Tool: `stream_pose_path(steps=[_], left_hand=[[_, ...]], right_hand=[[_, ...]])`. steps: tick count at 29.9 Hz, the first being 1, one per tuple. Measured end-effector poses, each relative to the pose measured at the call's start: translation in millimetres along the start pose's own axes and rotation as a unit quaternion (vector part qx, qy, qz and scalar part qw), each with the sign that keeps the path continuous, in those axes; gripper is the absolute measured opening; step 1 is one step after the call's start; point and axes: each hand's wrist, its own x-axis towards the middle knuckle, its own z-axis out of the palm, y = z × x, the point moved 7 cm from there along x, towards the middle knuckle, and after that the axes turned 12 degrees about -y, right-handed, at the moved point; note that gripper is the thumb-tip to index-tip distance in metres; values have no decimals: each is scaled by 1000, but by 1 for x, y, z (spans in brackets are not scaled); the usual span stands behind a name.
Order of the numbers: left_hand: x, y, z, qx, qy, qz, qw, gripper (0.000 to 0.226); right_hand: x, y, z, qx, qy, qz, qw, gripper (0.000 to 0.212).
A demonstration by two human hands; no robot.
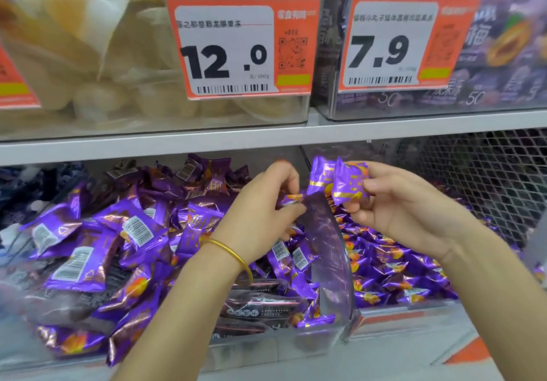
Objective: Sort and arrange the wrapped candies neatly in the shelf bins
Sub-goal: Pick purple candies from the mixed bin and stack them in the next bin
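While the right hand [405, 212] holds two wrapped candies [340, 183] in a pinching grip just right of the clear divider [328, 247], the left hand [260, 203] pinches a smaller candy [291, 199] just left of its top edge.

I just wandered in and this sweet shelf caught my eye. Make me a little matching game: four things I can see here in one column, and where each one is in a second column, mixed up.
Things
1. price tag reading 12.0
2. price tag reading 7.9
3. gold bangle
4. two purple candies

Places
A. on the wrist of the left hand
B. pinched in the right hand
C. on the bin of pale yellow sweets
D. on the upper bin of purple packets

Pairs: 1-C, 2-D, 3-A, 4-B.

The left hand also pinches a small candy.
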Motion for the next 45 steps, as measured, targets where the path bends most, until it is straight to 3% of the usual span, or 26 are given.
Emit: stream_pose_path(steps=[4, 7, 12, 16, 19, 22, 29, 31, 36, 42, 45], left_hand=[[-2, 5, -1, 9, 53, 41, 998, 32], [-3, 0, 4, -145, 37, 7, 989, 41], [-8, -3, 14, -361, -21, 11, 932, 67], [-14, 6, 17, -317, -58, 15, 947, 74], [-15, 5, 21, -246, -43, -11, 968, 73], [-16, 2, 18, -161, 3, -18, 987, 56], [-15, 7, 13, -116, 22, 44, 992, 41], [-14, 6, 13, -129, 20, 43, 990, 48], [-10, -3, 14, -320, 34, 22, 947, 87], [-9, -5, 18, -306, -15, 18, 952, 60], [-8, -3, 18, -309, -34, 28, 950, 56]], right_hand=[[6, 10, 8, 2, -6, 18, 1000, 30], [9, 15, 8, -4, 2, 30, 1000, 33], [7, 9, 11, -58, 17, 16, 998, 36], [7, 5, 14, -124, 40, -19, 991, 25], [9, 9, 18, -126, 49, -35, 990, 22], [8, 8, 19, -178, 54, -32, 982, 29], [2, -3, 32, -262, 14, -38, 964, 43], [2, -6, 33, -266, 23, -50, 962, 37], [-2, -14, 29, -233, 51, -106, 965, 33], [-3, -12, 19, -304, 56, -95, 946, 38], [-5, -11, 17, -294, 6, -79, 952, 47]])
